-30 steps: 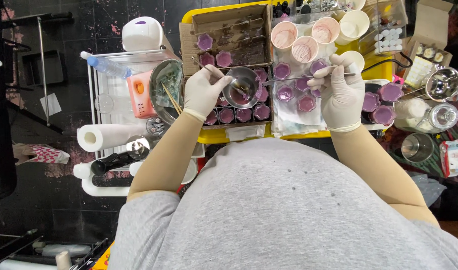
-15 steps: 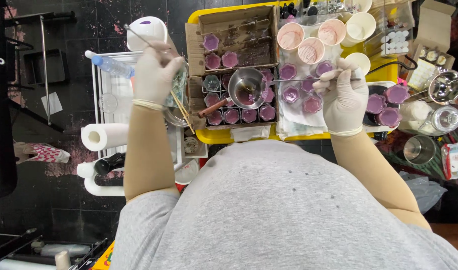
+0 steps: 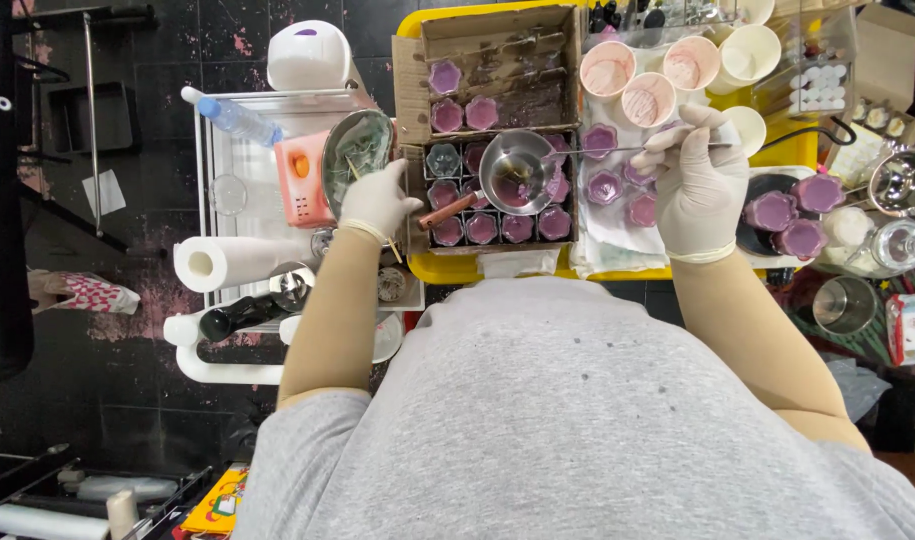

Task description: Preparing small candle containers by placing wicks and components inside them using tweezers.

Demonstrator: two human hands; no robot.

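A person in a grey shirt is leaning over a yellow tray [image 3: 447, 268] crowded with work. The gloved left hand [image 3: 375, 200] is resting beside a steel bowl [image 3: 358, 148] that holds thin sticks, on a white cart [image 3: 212, 180] next to a paper towel roll [image 3: 235, 262] and a plastic bottle [image 3: 239, 122]. The gloved right hand [image 3: 695, 180] is gripping a thin metal rod [image 3: 605, 151] reaching toward a small metal pot [image 3: 515, 172] with a wooden handle, sitting over a cardboard box [image 3: 497, 45] of purple-filled jars [image 3: 517, 228]. Paper cups [image 3: 649, 98] are standing at the tray's far side.
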